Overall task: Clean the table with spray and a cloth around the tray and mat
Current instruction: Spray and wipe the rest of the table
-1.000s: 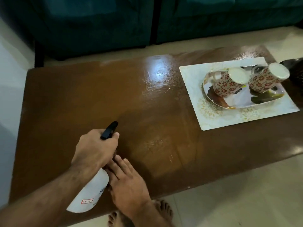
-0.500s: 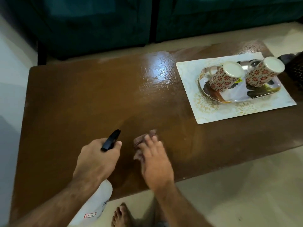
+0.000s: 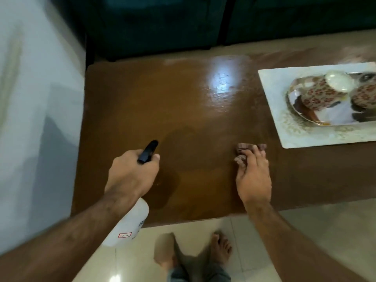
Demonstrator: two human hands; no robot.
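The person's left hand (image 3: 132,176) was curled around the neck of a white plastic spray bottle with a black trigger nozzle (image 3: 130,222), the nozzle aimed out over the glossy brown wooden table (image 3: 142,102) and the bottle body hanging off the near edge, probably kept ready for another burst. The right hand (image 3: 253,180) lay with straight fingers pressed flat on a small bunched reddish-brown cloth (image 3: 245,149), which sat on the tabletop towards the near edge; a flat palm suits pushing the cloth along the wet surface rather than lifting it. At the right end lay a pale rectangular patterned mat (image 3: 289,131) carrying a shiny metal tray (image 3: 325,119) with two floral cups (image 3: 317,96) lying tipped on it, left in place so that the wiping goes around them. The cloth was near the mat's front left corner but not touching it.

Compared with half a second before, the right hand and cloth had slid to the right, away from the bottle and closer to the mat. The left hand's hold on the bottle looked unchanged, and the view had swung left, cutting off part of the tray.
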